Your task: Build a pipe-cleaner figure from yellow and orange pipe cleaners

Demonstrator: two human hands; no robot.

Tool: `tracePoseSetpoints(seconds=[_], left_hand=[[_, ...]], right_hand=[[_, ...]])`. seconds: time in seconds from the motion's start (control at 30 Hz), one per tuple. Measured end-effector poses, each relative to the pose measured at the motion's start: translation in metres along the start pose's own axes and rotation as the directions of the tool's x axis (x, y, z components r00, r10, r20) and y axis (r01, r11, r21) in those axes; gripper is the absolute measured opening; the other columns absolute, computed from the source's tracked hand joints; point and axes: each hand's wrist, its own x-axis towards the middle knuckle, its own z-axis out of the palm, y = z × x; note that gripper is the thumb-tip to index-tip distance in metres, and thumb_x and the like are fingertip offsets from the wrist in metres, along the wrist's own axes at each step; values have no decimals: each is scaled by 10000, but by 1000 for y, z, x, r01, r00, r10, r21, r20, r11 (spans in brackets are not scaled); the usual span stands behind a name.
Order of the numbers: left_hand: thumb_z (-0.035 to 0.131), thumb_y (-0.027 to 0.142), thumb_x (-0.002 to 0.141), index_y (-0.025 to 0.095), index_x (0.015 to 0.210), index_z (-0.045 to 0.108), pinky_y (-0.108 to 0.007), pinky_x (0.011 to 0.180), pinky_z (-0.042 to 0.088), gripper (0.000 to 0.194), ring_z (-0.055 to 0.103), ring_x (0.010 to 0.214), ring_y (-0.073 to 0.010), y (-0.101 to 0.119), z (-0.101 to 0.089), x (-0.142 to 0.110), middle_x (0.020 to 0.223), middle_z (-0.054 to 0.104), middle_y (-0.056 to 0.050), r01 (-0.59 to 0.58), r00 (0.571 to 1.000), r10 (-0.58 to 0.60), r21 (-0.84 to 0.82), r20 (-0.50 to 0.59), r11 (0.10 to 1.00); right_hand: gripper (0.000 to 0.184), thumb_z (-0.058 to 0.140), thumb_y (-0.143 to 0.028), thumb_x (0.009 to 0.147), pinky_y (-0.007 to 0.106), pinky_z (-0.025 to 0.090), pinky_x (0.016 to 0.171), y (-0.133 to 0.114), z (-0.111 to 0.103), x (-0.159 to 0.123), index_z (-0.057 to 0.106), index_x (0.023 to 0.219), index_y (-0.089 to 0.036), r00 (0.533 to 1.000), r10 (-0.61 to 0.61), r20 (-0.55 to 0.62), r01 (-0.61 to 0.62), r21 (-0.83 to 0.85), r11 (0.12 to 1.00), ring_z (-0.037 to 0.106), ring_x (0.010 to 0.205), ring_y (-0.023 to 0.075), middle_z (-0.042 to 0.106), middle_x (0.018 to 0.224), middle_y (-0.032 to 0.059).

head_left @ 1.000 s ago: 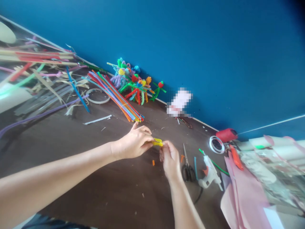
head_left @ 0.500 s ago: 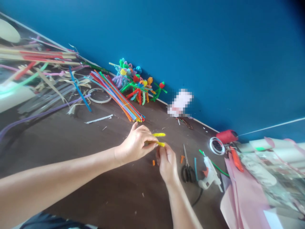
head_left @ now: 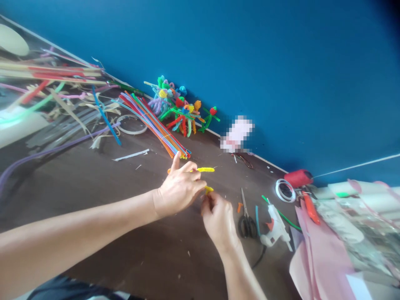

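Between my two hands is a small yellow pipe cleaner piece (head_left: 206, 169), with one straight yellow length sticking out to the right past my fingers. My left hand (head_left: 179, 185) is closed around it, and a bit of orange shows beyond the knuckles. The fingertips of my right hand (head_left: 218, 214) pinch a second yellow end just below. The part inside my fingers is hidden. Above my left hand lies a banded bundle of colourful pipe cleaners (head_left: 156, 127). Several small pipe cleaner figures (head_left: 184, 110) stand behind it along the wall.
Scissors (head_left: 246, 218), a blue piece and a white glue gun (head_left: 276, 227) lie right of my right hand. Farther right are white tape rolls (head_left: 285, 191), a red roll (head_left: 298, 178) and pink sheets (head_left: 321, 254). Sticks and scraps (head_left: 62, 75) crowd the left. A blue wall (head_left: 250, 62) rises behind.
My left hand has turned slightly, and the upper yellow length has shifted up a little. My right hand has rolled inward, its fingers now covering more of the lower yellow end.
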Motion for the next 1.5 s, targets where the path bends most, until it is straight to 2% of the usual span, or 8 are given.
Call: tracePoseSetpoints(seconds=[0.3, 0.53, 0.63, 0.77, 0.97, 1.1, 1.33, 1.5], left_hand=[[468, 168, 802, 227, 713, 626, -631, 944, 48, 190, 464, 894, -210, -2, 5, 0, 666, 593, -13, -109, 993, 106, 89, 45, 990], [435, 208, 842, 287, 787, 644, -583, 972, 37, 231, 450, 915, -179, -10, 3, 2, 671, 586, 11, -278, 958, 282, -72, 52, 958], [436, 235, 849, 283, 808, 649, -542, 986, 40, 222, 455, 899, -163, -12, 1, 3, 676, 599, 18, -299, 950, 309, -175, 35, 938], [472, 316, 831, 261, 845, 651, -513, 982, 48, 188, 458, 888, -165, -12, 3, 2, 705, 628, 10, -211, 974, 228, -325, 12, 922], [500, 329, 814, 250, 860, 659, -441, 961, 148, 184, 465, 857, -160, -6, 8, -1, 722, 645, -1, -10, 1000, 3, -433, -16, 901], [494, 339, 815, 258, 857, 668, -421, 939, 179, 196, 478, 851, -162, -5, 10, -1, 743, 648, -6, 96, 993, -117, -438, -21, 894], [484, 346, 819, 270, 860, 673, -405, 922, 200, 207, 472, 856, -168, -7, 10, -1, 746, 659, -3, 155, 986, -166, -391, 6, 907], [482, 345, 818, 270, 859, 673, -418, 923, 194, 209, 474, 842, -172, -7, 9, -1, 737, 662, -8, 159, 986, -168, -351, 4, 923]], right_hand=[[177, 382, -191, 809, 252, 228, 461, -6, -13, -5, 516, 694, -176, 995, -103, -17, 88, -396, 914, 525, 429, 151, 573, 506, 19], [205, 442, -261, 797, 199, 312, 496, 15, -22, 8, 490, 619, -171, 997, -13, 81, -10, 283, 959, 443, 500, 99, 491, 542, -21], [211, 517, -320, 740, 177, 278, 410, 25, -15, 13, 468, 599, -171, 955, 90, 283, -265, 675, 689, 333, 406, 61, 374, 471, -69], [218, 597, -320, 667, 156, 248, 345, 30, -6, 15, 450, 598, -175, 875, 105, 473, -484, 841, 241, 206, 329, 22, 302, 429, -111], [170, 560, -312, 711, 166, 315, 329, 19, 2, 14, 438, 662, -204, 870, 120, 478, -483, 876, 10, 269, 302, 34, 404, 442, -99], [158, 528, -309, 744, 165, 302, 325, 10, 7, 11, 435, 670, -205, 909, 173, 380, -402, 909, 112, 287, 305, 39, 434, 459, -89], [196, 450, -315, 827, 164, 299, 363, 4, 11, 6, 476, 689, -178, 981, 125, 147, -193, 784, 590, 354, 381, 49, 421, 510, -69], [130, 495, -267, 787, 187, 372, 447, 1, 12, 6, 548, 749, -155, 995, 101, 22, -90, 668, 739, 445, 474, 83, 481, 548, -36]])
